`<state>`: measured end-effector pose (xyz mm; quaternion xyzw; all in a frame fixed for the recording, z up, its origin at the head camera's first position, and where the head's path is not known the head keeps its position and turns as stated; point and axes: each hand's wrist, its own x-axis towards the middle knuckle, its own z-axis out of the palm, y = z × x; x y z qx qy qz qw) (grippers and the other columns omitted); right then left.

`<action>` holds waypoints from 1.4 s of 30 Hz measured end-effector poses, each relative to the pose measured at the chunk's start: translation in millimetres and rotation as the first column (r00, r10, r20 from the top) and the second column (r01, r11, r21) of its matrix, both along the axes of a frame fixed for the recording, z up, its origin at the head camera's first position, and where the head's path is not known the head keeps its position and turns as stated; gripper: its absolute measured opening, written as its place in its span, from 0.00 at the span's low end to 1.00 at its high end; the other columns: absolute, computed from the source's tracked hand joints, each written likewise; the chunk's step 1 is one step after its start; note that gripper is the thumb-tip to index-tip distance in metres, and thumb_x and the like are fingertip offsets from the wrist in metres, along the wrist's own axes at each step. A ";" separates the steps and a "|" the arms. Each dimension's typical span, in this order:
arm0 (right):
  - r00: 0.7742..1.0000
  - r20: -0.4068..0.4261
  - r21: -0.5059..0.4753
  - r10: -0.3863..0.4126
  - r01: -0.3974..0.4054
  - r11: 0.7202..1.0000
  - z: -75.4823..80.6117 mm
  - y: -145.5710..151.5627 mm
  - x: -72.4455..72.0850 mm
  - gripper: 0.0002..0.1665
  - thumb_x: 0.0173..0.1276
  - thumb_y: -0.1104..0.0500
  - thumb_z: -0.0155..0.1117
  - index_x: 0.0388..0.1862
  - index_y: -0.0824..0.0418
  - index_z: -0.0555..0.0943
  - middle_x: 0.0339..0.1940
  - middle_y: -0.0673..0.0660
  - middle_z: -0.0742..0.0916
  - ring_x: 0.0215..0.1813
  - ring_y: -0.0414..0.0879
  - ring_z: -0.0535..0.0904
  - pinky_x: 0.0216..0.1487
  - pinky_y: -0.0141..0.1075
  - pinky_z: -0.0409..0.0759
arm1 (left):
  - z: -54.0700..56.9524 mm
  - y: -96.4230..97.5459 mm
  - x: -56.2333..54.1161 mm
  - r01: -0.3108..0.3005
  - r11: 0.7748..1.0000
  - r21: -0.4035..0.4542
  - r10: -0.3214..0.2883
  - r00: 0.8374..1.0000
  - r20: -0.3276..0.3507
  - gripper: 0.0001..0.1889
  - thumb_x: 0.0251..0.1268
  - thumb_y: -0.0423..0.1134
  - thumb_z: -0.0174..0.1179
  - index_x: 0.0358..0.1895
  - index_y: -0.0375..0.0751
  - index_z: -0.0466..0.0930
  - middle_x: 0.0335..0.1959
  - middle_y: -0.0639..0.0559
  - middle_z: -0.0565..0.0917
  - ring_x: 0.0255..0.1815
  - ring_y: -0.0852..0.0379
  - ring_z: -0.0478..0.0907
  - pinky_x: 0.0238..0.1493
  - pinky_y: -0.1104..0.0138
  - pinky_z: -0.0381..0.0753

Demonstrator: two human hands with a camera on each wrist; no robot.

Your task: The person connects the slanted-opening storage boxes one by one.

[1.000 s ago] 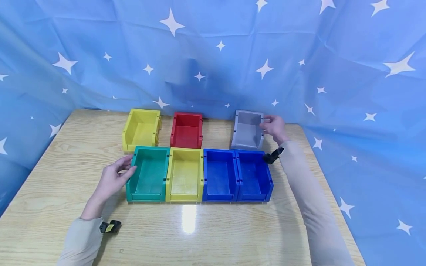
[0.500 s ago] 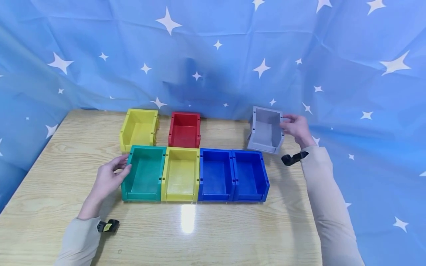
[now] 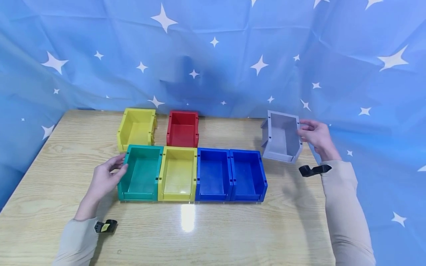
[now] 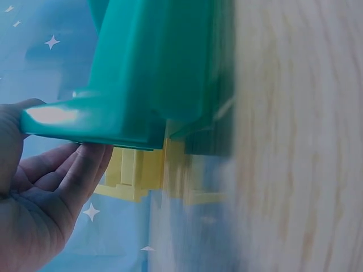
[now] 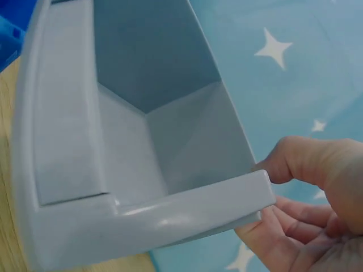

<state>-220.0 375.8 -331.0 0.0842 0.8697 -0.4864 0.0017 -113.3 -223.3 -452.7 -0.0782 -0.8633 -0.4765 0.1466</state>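
Observation:
In the head view my right hand (image 3: pixel 317 136) pinches the right side wall of a grey bin (image 3: pixel 283 136), thumb at the inner face and fingers outside. The grey bin looks raised off the table and tilted, its shadow below it. My left hand (image 3: pixel 106 177) grips the left wall of a green bin (image 3: pixel 141 171) at the left end of the front row. The left wrist view shows the fingers (image 4: pixel 79 170) against the green wall's outer side. In the right wrist view the grey bin (image 5: pixel 187 136) has nothing inside its visible part.
Beside the green bin stand a yellow bin (image 3: pixel 178 173) and two blue bins (image 3: pixel 213 171) in a row. Behind them are another yellow bin (image 3: pixel 137 127) and a red bin (image 3: pixel 183 129). A blue starred curtain (image 3: pixel 213 55) hangs behind the wooden table (image 3: pixel 216 236).
My right hand has lifted the grey bin from behind the blue bins and carried it right, lately also nearer. My left hand keeps its grip on the green bin. The head view has shifted slightly.

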 end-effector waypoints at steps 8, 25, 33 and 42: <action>0.996 0.027 0.065 0.086 -0.087 0.994 -1.6 14.8 26.6 0.32 0.64 0.69 0.58 0.65 0.75 0.62 0.28 0.39 0.80 0.27 0.33 0.75 0.27 0.27 0.78 | -2.7 2.0 -1.0 -0.017 0.999 0.037 0.018 1.000 -0.023 0.17 0.57 0.21 0.57 0.52 0.19 0.74 0.39 0.28 0.81 0.34 0.80 0.70 0.33 0.87 0.73; 0.978 -0.017 -0.029 0.209 -0.209 0.977 -21.6 16.8 64.8 0.24 0.60 0.75 0.58 0.55 0.62 0.73 0.31 0.43 0.82 0.31 0.33 0.78 0.26 0.27 0.78 | -8.1 5.9 2.9 -0.155 0.986 0.067 0.158 0.986 -0.044 0.18 0.56 0.25 0.57 0.52 0.28 0.78 0.36 0.34 0.83 0.34 0.67 0.79 0.30 0.85 0.74; 0.974 -0.016 -0.008 0.225 -0.225 0.974 -29.9 16.8 64.9 0.30 0.59 0.76 0.58 0.61 0.79 0.64 0.31 0.43 0.82 0.30 0.34 0.79 0.26 0.28 0.79 | -6.7 3.7 4.0 -0.113 0.993 0.044 0.115 0.992 -0.046 0.18 0.58 0.24 0.56 0.53 0.27 0.77 0.37 0.33 0.82 0.35 0.73 0.76 0.32 0.85 0.74; 0.975 -0.022 -0.052 0.221 -0.222 0.974 -29.3 18.3 63.1 0.26 0.59 0.76 0.58 0.55 0.59 0.74 0.30 0.43 0.82 0.31 0.33 0.78 0.26 0.26 0.77 | -3.4 -0.1 4.4 -0.056 0.998 0.016 0.057 0.998 -0.030 0.17 0.59 0.23 0.57 0.53 0.23 0.75 0.38 0.31 0.82 0.37 0.83 0.70 0.37 0.87 0.71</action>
